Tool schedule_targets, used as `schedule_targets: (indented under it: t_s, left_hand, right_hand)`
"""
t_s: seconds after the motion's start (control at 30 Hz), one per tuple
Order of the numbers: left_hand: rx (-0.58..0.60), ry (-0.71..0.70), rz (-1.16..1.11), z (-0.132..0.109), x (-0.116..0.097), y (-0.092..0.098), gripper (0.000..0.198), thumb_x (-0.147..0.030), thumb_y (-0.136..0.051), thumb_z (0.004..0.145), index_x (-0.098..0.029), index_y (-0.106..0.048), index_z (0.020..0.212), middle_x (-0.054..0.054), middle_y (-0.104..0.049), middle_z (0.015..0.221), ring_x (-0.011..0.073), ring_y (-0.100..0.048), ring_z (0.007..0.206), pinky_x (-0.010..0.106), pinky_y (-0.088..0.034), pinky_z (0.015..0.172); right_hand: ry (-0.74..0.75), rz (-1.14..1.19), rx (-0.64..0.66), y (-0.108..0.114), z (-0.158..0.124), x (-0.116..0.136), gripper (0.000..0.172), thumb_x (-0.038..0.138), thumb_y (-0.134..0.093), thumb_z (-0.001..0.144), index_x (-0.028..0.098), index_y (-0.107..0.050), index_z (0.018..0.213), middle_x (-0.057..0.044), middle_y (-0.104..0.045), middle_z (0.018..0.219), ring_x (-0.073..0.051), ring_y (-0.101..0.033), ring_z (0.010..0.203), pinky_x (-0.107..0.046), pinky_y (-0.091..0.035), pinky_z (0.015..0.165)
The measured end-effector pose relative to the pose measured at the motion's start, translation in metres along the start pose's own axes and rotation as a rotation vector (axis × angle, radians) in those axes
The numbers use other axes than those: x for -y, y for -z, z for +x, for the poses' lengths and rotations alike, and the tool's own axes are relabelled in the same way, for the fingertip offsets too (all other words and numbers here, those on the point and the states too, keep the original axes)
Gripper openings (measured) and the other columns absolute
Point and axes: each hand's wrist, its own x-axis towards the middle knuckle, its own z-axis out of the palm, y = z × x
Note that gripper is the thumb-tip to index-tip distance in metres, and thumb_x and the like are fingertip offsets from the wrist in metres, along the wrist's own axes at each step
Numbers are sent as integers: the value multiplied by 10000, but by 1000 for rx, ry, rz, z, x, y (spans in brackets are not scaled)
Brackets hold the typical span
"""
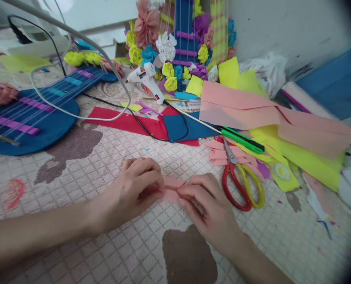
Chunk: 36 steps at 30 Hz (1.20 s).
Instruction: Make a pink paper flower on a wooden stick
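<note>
Between my hands is a small strip of pink paper, low over the tablecloth, with a fold or raised edge along it. My left hand is closed on its left end, the fingertips partly hidden behind the knuckles. At the strip's right end my right hand pinches the paper between thumb and fingers. Just right of that hand lie scissors with one red and one yellow handle loop, their blades over pink paper scraps.
A white glue gun stands behind, its black cord looping over red paper and blue paper. A blue paper guitar lies left. A green cutter, pink sheets and yellow sheets crowd the right. Paper flowers stand at the back.
</note>
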Motion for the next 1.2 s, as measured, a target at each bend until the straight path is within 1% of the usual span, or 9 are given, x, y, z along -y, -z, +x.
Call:
schedule_targets:
  t_s: [0.17, 0.27, 0.37, 0.47, 0.53, 0.6, 0.87, 1.1, 1.2]
  left_hand:
    - [34, -13, -4, 0, 0, 2, 144, -105, -500, 860, -191, -581, 776, 7, -536, 903, 157, -504, 862, 356, -328, 796]
    - [74, -25, 8, 1, 1, 3, 64, -199, -601, 829, -180, -567, 778, 5, -542, 887, 165, -496, 843, 361, -317, 790]
    - [106, -40, 28, 1, 1, 6, 184, -264, -705, 752, -173, -546, 774, 1, -548, 899, 175, -488, 850, 361, -309, 795]
    - [105, -47, 40, 1, 2, 7, 111, -203, -654, 790, -172, -547, 782, -1, -559, 905, 165, -489, 850, 355, -310, 803]
    - [89, -62, 35, 0, 3, 7, 45, -150, -583, 832, -176, -561, 802, -1, -571, 910, 156, -496, 847, 351, -316, 811]
    - [73, -75, 27, -1, 4, 7, 80, -123, -530, 858, -182, -574, 826, 0, -584, 920, 152, -505, 853, 349, -323, 816]
    - [36, 0, -11, 1, 6, 8, 111, -178, -482, 894, -176, -584, 851, 15, -602, 851, 158, -539, 808, 334, -374, 768]
    - [8, 76, 45, 7, 10, 3, 75, -142, -501, 846, -166, -560, 805, 18, -574, 846, 151, -527, 758, 326, -383, 715]
    - [19, 100, 78, 10, 11, 3, 81, -144, -497, 846, -162, -550, 788, 20, -560, 830, 150, -514, 743, 328, -382, 701]
  right_hand:
    - [66, -67, 116, -1, 0, -2, 70, 181, -604, 845, 187, -560, 899, -46, -576, 989, -210, -462, 945, -366, -422, 822]
    - [68, -87, 133, -2, 1, -3, 32, 174, -548, 882, 182, -564, 908, -52, -584, 967, -205, -478, 928, -371, -421, 821]
    - [100, -110, 123, -2, 2, -3, 98, 154, -477, 916, 175, -572, 923, -63, -589, 960, -203, -491, 912, -371, -426, 801]
    - [110, -117, 123, -1, 3, -3, 135, 127, -453, 918, 167, -581, 930, -69, -589, 953, -202, -497, 903, -366, -431, 778]
    - [105, -109, 120, -1, 2, -4, 104, 139, -487, 905, 167, -583, 933, -68, -588, 959, -205, -497, 909, -369, -433, 785]
    - [95, -88, 107, -1, 2, -4, 65, 162, -536, 885, 170, -580, 932, -64, -586, 969, -204, -497, 917, -372, -433, 803]
    - [-70, 61, 11, -2, 7, -3, 86, 153, -494, 900, 182, -570, 871, -36, -539, 901, -153, -518, 872, -299, -449, 741]
    - [-193, 56, -63, -4, 17, -6, 104, 136, -512, 857, 189, -518, 767, -12, -501, 817, -121, -512, 715, -255, -436, 609]
    - [-206, 37, -65, -5, 20, -7, 128, 123, -514, 846, 193, -506, 738, -11, -496, 797, -124, -507, 706, -258, -435, 609]
